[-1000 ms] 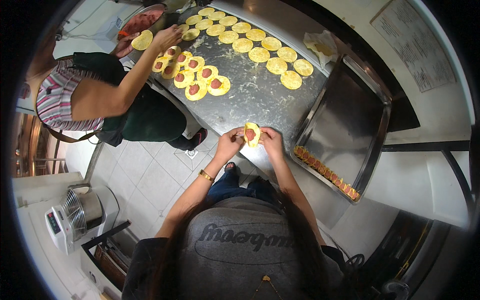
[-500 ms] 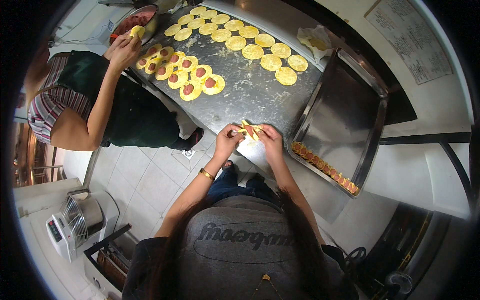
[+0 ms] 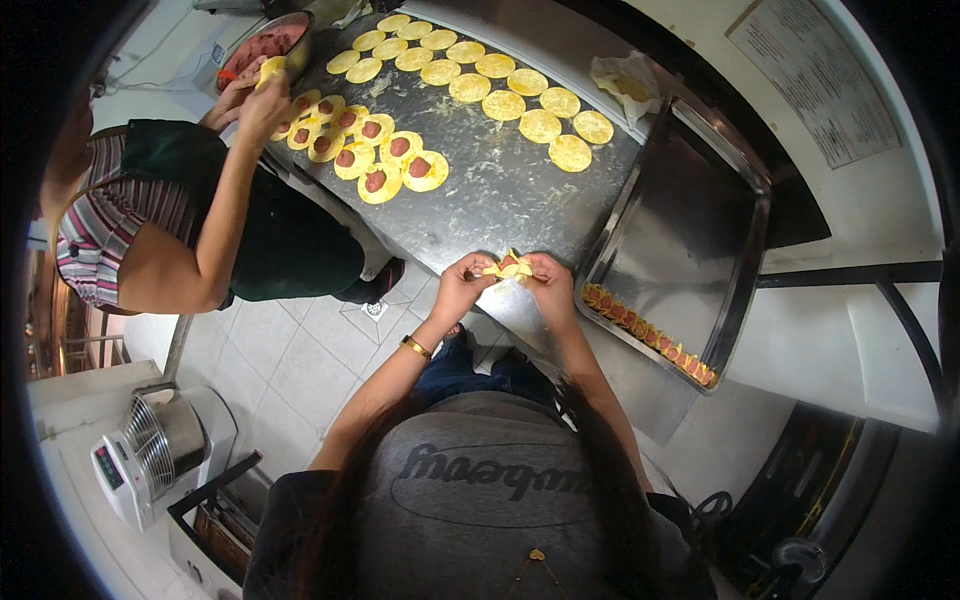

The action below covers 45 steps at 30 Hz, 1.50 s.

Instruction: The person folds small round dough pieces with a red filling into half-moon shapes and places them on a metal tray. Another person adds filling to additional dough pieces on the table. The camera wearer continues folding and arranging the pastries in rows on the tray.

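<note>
The left hand (image 3: 462, 284) and the right hand (image 3: 545, 282) are pinching a small yellow dough round with a red filling (image 3: 508, 266) between their fingertips, both grips clenched on it, above the near edge of the floured steel tabletop (image 3: 500, 190). A second ago the round was lying open and flat in the fingers; its edges are now being gathered upward, so the folding is well advanced. Just right, the steel baking tray (image 3: 690, 220) is carrying a row of finished pieces (image 3: 650, 335).
</note>
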{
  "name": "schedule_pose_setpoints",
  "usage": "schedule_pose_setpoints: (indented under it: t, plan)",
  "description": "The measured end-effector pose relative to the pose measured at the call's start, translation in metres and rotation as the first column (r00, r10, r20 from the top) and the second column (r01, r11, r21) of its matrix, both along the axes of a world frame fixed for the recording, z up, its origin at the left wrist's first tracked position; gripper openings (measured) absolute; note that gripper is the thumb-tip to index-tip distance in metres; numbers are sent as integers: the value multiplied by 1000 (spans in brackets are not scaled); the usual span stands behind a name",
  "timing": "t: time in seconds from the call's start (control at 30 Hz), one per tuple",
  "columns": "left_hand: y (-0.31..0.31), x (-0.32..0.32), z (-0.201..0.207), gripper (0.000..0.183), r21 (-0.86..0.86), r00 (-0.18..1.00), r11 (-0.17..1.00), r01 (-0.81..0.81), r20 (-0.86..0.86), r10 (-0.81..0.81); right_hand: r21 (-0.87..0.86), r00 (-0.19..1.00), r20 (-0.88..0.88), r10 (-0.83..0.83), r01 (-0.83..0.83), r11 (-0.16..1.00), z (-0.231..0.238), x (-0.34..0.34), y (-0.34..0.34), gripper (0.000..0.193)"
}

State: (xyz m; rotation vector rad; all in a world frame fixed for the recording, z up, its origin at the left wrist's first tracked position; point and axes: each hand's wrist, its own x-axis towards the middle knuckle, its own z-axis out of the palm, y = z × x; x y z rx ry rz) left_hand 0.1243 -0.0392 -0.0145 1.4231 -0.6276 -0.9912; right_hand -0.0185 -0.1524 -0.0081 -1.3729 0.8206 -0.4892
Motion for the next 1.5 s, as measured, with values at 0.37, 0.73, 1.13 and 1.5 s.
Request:
schedule_pose_setpoints:
  t: [0.37, 0.73, 1.13, 1.5]
  plan:
    - [-3, -5, 17, 21, -88, 937, 975, 204, 306, -168, -249, 988, -155, 25, -64, 966, 2, -8, 5, 34]
    - [-4, -19, 26, 37, 53, 856, 994, 91, 506, -105, -652, 933, -352, 72, -299, 697, 24, -11, -4, 30]
    - [-2, -14, 19, 31, 39, 865, 971, 236, 447, -228, -626, 887, -456, 68, -374, 685, 29, -17, 2, 31]
    - [-5, -17, 25, 29, 171, 828, 969, 178, 506, -241, -686, 903, -429, -9, -318, 655, 22, -11, 12, 29]
